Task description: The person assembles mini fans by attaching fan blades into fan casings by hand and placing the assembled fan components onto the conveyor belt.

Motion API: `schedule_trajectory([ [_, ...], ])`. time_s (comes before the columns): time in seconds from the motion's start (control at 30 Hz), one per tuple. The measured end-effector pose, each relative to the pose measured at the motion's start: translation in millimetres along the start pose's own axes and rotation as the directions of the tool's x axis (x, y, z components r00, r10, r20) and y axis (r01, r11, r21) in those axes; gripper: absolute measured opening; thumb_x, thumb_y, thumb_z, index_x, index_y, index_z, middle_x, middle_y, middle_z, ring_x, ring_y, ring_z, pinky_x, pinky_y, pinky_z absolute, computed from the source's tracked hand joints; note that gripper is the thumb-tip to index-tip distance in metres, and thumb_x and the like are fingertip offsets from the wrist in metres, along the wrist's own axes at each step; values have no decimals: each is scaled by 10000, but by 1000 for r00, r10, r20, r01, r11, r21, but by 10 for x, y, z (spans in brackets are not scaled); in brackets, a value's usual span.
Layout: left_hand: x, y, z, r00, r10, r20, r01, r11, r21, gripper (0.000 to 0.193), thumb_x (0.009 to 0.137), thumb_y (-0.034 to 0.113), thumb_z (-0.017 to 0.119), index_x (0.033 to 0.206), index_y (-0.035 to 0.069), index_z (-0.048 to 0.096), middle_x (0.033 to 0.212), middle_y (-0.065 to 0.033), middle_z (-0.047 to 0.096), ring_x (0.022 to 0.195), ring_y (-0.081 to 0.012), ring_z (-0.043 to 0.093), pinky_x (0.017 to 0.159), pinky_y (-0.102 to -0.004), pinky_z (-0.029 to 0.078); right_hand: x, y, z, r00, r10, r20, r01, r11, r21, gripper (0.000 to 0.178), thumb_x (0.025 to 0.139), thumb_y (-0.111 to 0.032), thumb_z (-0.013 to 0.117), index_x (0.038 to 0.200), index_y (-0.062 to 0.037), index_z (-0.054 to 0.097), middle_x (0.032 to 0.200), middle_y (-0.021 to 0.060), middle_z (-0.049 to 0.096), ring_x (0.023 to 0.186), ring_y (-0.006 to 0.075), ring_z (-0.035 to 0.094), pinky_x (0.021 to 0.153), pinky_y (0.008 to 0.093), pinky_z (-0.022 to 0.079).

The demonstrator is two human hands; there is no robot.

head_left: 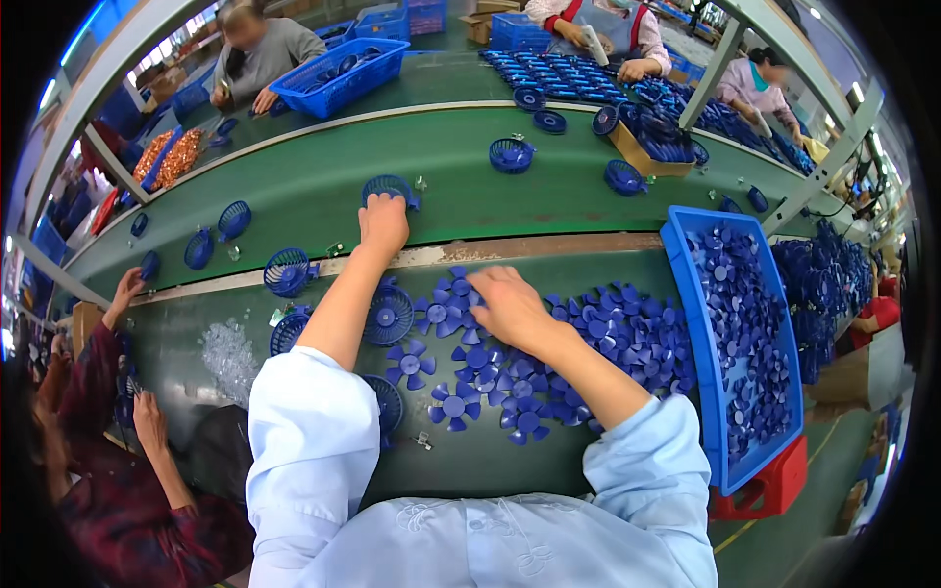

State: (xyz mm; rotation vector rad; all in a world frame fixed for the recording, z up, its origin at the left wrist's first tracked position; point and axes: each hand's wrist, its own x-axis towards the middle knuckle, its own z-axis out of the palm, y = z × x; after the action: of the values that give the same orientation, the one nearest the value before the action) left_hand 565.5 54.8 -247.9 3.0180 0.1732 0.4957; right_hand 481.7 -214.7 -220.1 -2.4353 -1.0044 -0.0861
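My left hand reaches out to the green conveyor belt, its fingers closed on the edge of a round blue fan housing with a slatted cage. Over the worktable, my right hand is at the left part of a spread of blue fan blades. Its fingers are bent down and slightly blurred beside one fan blade; whether they grip one is hidden. Between my forearms, another fan housing lies on the table, and a further round blue part is partly covered by my left sleeve.
On the right stands a blue tray full of fan blades, over a red stool. Clear small plastic pieces lie at the left. More housings dot the belt. A co-worker's hand reaches in at left; others sit opposite.
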Motion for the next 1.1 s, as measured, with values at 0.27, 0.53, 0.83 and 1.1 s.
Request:
schedule_trajectory([
  [0.27,-368,510,-401,987,156,30,-145,960,-238,159,800,47,545,911,40,658,972,-176,655,979,-379,593,816,-480,505,287,-182,294,971,-67,228,97,988,-120,430,695,-124,751,1093,-26,621,999,199,627,1008,384,589,849,484,503],
  [0.53,-1011,567,-948,828,372,419,-313,927,-204,155,759,118,614,896,64,663,863,-171,683,853,-381,645,752,-482,518,-1,-261,-21,959,16,284,-55,990,130,403,713,-158,772,1066,-14,640,1032,245,624,975,421,619,851,467,508],
  [0.83,-822,493,-762,978,202,-61,-210,950,-232,355,805,215,703,1090,16,634,986,-196,671,992,-393,628,859,-477,505,-1314,-756,-626,924,-225,-308,274,954,125,169,775,-82,664,916,-60,572,845,101,499,745,281,540,611,377,468],
  [1.1,-636,184,-231,960,-20,279,44,996,-80,178,870,122,555,973,13,651,965,-243,683,942,-420,660,785,-529,530,-1800,-817,-153,924,-340,177,313,936,164,234,803,-126,652,1002,-26,580,1118,165,552,1006,321,556,801,402,522],
])
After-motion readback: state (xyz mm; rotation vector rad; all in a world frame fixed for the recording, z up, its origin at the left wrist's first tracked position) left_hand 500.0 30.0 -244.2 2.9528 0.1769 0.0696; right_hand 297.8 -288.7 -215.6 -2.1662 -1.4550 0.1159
